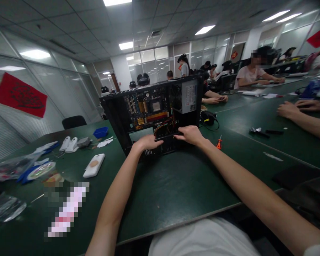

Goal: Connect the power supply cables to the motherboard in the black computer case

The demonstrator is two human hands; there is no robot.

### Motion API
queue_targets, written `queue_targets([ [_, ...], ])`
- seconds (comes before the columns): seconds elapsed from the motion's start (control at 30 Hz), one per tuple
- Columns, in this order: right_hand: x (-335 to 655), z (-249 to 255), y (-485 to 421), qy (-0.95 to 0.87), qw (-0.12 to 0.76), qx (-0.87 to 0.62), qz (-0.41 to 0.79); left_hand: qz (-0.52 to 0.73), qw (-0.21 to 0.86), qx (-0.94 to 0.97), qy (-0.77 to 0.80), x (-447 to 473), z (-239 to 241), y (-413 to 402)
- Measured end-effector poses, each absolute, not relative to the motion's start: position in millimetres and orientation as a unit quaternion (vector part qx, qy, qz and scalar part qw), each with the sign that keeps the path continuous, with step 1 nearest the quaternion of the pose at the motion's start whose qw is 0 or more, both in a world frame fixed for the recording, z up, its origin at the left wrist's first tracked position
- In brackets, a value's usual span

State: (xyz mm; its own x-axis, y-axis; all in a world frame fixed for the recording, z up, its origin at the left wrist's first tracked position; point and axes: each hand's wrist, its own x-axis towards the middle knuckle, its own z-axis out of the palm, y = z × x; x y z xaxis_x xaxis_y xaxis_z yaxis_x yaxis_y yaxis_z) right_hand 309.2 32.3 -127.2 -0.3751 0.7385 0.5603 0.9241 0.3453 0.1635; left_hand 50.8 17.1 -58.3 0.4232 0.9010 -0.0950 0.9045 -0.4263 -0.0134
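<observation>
An open black computer case (117,121) stands upright on the green table, its bare side facing me. Inside it are a motherboard (134,105), a silver power supply (189,96) at the upper right and several coloured cables (168,125). My left hand (146,142) and my right hand (190,135) are closed around the two ends of a dark bar (168,137) low in the case opening. Whether this bar is loose or fixed to the case, I cannot tell. The fingertips behind it are hidden.
An orange screwdriver (219,143) lies right of the case, near a black cable (210,119). On the left are a white power bank-like box (94,165), a blue tray (100,132) and plastic bags (13,167). Another person's hands (289,109) rest at the right.
</observation>
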Motion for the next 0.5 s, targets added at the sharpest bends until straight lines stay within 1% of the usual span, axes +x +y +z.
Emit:
queue_targets([
  [0.2,309,-122,21,-0.81,0.171,-0.514,-0.223,-0.088,0.045,0.857,0.506,49,-50,10],
  [0.33,312,-118,20,-0.823,0.182,-0.503,-0.191,-0.087,0.053,0.859,0.502,42,-41,11],
  [0.4,308,-113,14,-0.838,0.229,-0.469,-0.159,-0.065,0.057,0.868,0.489,36,-36,13],
  [0.5,288,-95,-18,-0.834,0.381,-0.389,-0.087,-0.038,0.073,0.883,0.462,27,-31,18],
])
